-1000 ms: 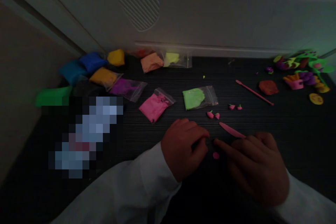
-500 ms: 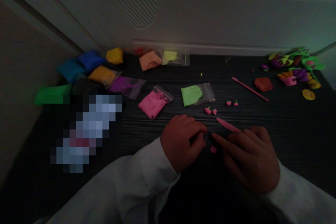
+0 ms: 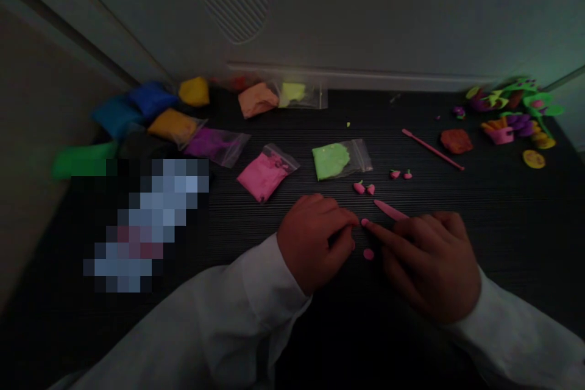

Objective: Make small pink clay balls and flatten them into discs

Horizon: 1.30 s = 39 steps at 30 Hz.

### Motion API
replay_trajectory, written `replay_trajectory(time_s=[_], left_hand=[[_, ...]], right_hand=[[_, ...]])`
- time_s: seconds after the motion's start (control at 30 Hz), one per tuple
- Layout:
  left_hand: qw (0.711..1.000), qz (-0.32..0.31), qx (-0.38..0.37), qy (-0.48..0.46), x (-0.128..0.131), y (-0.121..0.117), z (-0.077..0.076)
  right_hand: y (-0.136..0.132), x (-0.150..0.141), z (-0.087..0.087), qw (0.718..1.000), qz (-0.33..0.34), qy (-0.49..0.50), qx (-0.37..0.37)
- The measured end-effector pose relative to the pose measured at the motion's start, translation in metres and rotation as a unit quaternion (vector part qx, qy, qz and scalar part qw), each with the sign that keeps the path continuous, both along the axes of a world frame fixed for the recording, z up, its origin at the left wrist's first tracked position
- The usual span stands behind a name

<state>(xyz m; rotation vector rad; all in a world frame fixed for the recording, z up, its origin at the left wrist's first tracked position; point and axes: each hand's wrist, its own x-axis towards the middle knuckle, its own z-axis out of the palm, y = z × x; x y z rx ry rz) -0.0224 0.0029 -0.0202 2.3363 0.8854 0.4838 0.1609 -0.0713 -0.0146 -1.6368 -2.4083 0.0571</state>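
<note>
My left hand (image 3: 315, 244) rests on the dark table (image 3: 457, 207) with its fingers curled into a pinch. A tiny pink clay bit (image 3: 364, 222) shows at its fingertips. My right hand (image 3: 429, 262) lies palm down, index finger stretched out, its tip touching that same bit. A flat pink clay disc (image 3: 368, 253) lies between the two hands. A pink modelling tool (image 3: 388, 210) lies on the table just beyond my right fingers. Small pink strawberry-like pieces (image 3: 364, 187) sit behind it, with two more (image 3: 401, 175) further right.
Bags of green clay (image 3: 340, 159) and pink clay (image 3: 265, 173) lie ahead. Several more coloured clay bags (image 3: 183, 125) crowd the far left by the wall. A thin pink stick (image 3: 432, 149), a red lump (image 3: 456, 141) and finished clay figures (image 3: 512, 116) sit at right. A blurred patch (image 3: 146, 225) lies left.
My right index finger has moved forward and left to meet my left fingertips at the pink bit. The view has shifted slightly; the other items stay put.
</note>
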Motion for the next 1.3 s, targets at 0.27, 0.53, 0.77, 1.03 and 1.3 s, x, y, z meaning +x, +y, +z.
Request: replay_trajectory(time_s=[0.27, 0.53, 0.77, 1.03, 1.3], left_hand=[[0.999, -0.007, 0.024, 0.037, 0.0009, -0.0034, -0.0006], [0.997, -0.028, 0.050, 0.058, 0.0006, -0.0018, 0.0038], [0.994, -0.030, 0.059, 0.081, 0.0007, -0.0034, 0.0028], [0.994, -0.033, 0.060, 0.086, 0.0003, -0.0035, 0.0042], [0.992, -0.040, 0.085, 0.087, 0.0007, -0.0052, 0.0028]], right_hand=[[-0.0001, -0.0030, 0.0018, 1.000, -0.009, -0.016, -0.008], [0.0012, -0.0021, 0.0009, 1.000, -0.001, -0.021, -0.013], [-0.0005, 0.0009, -0.0001, 1.000, -0.004, -0.002, 0.008], [0.0007, 0.0013, -0.0024, 1.000, -0.003, -0.006, 0.012], [0.0010, 0.0015, -0.0014, 1.000, -0.001, -0.007, 0.010]])
